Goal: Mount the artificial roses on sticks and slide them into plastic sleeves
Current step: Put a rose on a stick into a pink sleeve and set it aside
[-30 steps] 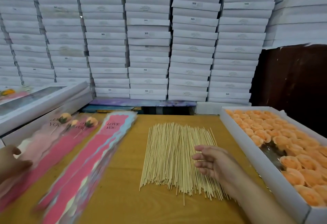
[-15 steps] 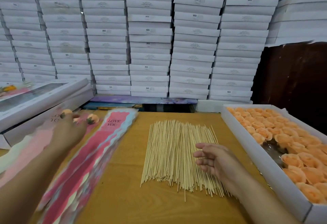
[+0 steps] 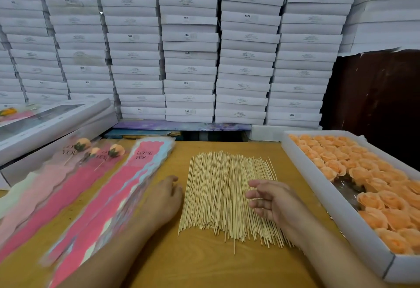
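Head view. Since the frame half a second earlier, the left hand [image 3: 164, 199] has been drawn back from the finished roses [image 3: 100, 149] at the far left and is now set down on the wooden table [image 3: 204, 265], just beside the left edge of the bamboo sticks [image 3: 225, 194] and next to the stack of pink plastic sleeves [image 3: 109, 199]; its fingers are loosely curled and nothing is seen to be held. The right hand [image 3: 272, 203] is seen in much the same place over the right part of the stick pile, palm turned inward, fingers relaxed and slightly bent, with nothing gripped. The unmounted peach artificial roses [image 3: 363, 174] are kept in an open white tray [image 3: 322, 192] at the right, well apart from the sleeves. The step in hand is judged to be the taking of a single stick: it is best separated at the pile's edge with the fingertips, so that one stick alone is lifted and the neighbours are not dragged or scattered, before a rose is taken from the tray. "LOVE YOU" is printed on the top sleeve, and the same words can be partly read on the sleeves of the finished roses. "SGS" is legible on several of the stacked white boxes [image 3: 188, 37] behind the table; their smaller print is too fine to be read.
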